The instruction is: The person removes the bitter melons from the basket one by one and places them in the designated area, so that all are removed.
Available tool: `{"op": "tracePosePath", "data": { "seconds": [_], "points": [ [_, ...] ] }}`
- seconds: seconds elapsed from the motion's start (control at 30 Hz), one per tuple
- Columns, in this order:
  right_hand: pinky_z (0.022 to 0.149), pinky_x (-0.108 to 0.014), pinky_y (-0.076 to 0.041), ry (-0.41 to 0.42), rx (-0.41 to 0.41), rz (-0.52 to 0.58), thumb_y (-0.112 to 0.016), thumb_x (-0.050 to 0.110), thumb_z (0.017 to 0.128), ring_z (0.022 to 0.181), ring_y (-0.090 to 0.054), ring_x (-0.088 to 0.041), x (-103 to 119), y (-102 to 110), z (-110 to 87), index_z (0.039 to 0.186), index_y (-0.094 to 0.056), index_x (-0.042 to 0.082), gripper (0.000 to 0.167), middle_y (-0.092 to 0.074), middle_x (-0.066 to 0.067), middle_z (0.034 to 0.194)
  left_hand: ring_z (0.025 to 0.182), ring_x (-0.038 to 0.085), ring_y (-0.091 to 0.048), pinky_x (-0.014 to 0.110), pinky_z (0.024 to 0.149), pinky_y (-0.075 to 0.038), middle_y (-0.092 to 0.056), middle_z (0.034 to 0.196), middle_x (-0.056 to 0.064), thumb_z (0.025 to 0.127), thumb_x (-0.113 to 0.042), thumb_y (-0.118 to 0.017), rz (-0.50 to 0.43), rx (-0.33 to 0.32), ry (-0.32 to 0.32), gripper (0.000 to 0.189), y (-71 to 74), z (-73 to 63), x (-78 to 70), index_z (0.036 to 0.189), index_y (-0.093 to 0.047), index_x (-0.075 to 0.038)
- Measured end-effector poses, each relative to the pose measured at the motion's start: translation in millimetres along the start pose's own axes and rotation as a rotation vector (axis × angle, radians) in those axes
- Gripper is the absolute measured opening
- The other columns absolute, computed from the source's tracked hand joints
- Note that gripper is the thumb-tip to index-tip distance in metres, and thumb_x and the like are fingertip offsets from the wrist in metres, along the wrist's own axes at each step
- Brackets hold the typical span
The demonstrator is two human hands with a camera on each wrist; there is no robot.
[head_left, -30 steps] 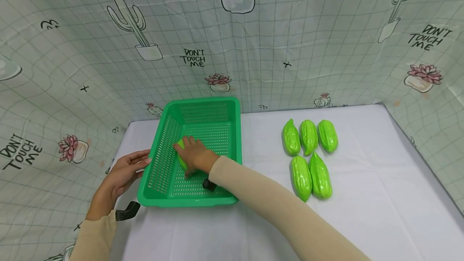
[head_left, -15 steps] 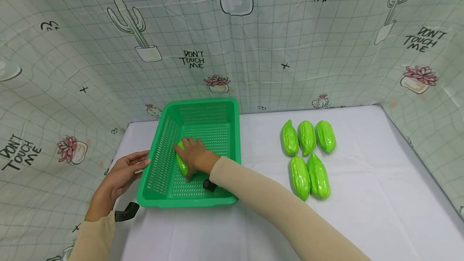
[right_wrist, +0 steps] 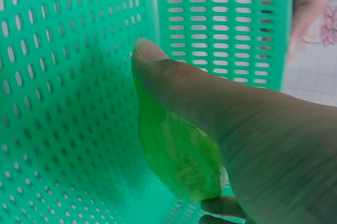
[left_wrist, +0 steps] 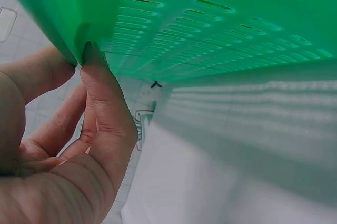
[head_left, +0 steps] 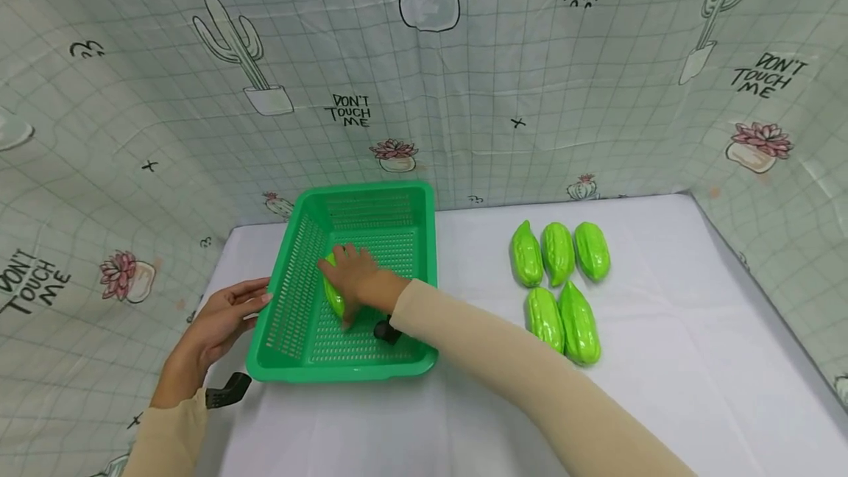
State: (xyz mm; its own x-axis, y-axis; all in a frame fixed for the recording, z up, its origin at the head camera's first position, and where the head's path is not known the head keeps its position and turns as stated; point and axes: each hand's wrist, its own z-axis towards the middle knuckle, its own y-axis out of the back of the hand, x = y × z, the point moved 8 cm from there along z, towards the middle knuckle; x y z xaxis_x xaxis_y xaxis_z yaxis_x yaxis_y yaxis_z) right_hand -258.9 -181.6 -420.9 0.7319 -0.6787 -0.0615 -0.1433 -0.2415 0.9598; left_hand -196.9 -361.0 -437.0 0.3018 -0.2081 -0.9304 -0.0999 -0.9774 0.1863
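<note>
In the head view a green plastic basket (head_left: 424, 271) with slotted walls stands at the table's left. My left hand (head_left: 228, 315) is at its left side; in the left wrist view, thumb and a finger pinch the basket's rim (left_wrist: 58, 29) between them. Inside the basket, near its left wall, my right hand (head_left: 358, 282) grips a glossy green bitter melon (head_left: 333, 293). The right wrist view has the thumb lying along this bitter melon (right_wrist: 181, 155), with fingertips at its far end; the palm side is hidden.
Several more bitter melons lie on the white-covered table (head_left: 503, 418) right of the basket, in two rows: a back one (head_left: 559, 252) and a front one (head_left: 579, 322). The right forearm partly covers the front row. A patterned cloth (head_left: 490, 65) rises behind.
My right wrist and sleeve have shifted slightly right and up while the fingers stay on the bitter melon. The left hand keeps its hold on the rim. The head view has drifted slightly.
</note>
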Motion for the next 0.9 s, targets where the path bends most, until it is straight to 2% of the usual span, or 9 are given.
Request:
{"op": "tracePosePath", "data": {
  "seconds": [0.1,0.3,0.43,0.6,0.9],
  "points": [
    [0.120,-0.042,-0.039,0.001,-0.001,-0.002,-0.089,0.066,0.075,0.148,-0.037,-0.027,-4,6,-6.1,0.166,-0.028,0.023,0.118,-0.036,-0.010,0.160,0.095,0.001,-0.068,0.022,0.082,-0.056,-0.067,0.108,-0.018,0.110,-0.014,-0.061,0.004,0.001,0.000,0.058,0.6,-0.8,-0.3,0.158,-0.037,0.008],
    [0.119,-0.043,-0.040,0.014,-0.024,-0.011,-0.089,0.066,0.075,0.148,-0.038,-0.028,-10,18,-18.0,0.167,-0.028,0.023,0.119,-0.037,-0.011,0.161,0.094,0.001,-0.069,0.022,0.082,-0.056,-0.068,0.107,-0.018,0.109,-0.012,-0.061,-0.020,0.010,0.000,0.051,1.4,-1.1,-0.7,0.155,-0.044,0.003],
    [0.122,-0.046,-0.036,0.027,-0.037,0.026,-0.091,0.063,0.075,0.152,-0.034,-0.031,-14,26,-28.7,0.169,-0.025,0.022,0.122,-0.033,-0.012,0.165,0.095,0.001,-0.069,0.021,0.082,-0.057,-0.068,0.107,-0.017,0.109,-0.012,-0.061,-0.018,0.014,-0.008,0.054,1.0,0.1,-1.7,0.156,-0.041,0.006],
    [0.125,-0.049,-0.032,0.045,-0.062,0.071,-0.092,0.061,0.075,0.154,-0.032,-0.033,-20,34,-44.7,0.171,-0.022,0.020,0.125,-0.032,-0.013,0.167,0.095,0.001,-0.069,0.021,0.083,-0.057,-0.068,0.108,-0.018,0.110,-0.013,-0.060,-0.008,0.018,-0.005,0.058,0.4,2.2,-0.9,0.158,-0.036,0.009],
    [0.125,-0.049,-0.032,0.036,-0.143,0.124,-0.094,0.059,0.074,0.155,-0.031,-0.033,-39,41,-80.7,0.171,-0.022,0.021,0.126,-0.032,-0.014,0.167,0.094,0.001,-0.069,0.021,0.082,-0.056,-0.068,0.107,-0.019,0.109,-0.015,-0.061,-0.004,0.019,0.005,0.057,-1.0,0.8,-0.2,0.158,-0.039,0.006]
  ]
}}
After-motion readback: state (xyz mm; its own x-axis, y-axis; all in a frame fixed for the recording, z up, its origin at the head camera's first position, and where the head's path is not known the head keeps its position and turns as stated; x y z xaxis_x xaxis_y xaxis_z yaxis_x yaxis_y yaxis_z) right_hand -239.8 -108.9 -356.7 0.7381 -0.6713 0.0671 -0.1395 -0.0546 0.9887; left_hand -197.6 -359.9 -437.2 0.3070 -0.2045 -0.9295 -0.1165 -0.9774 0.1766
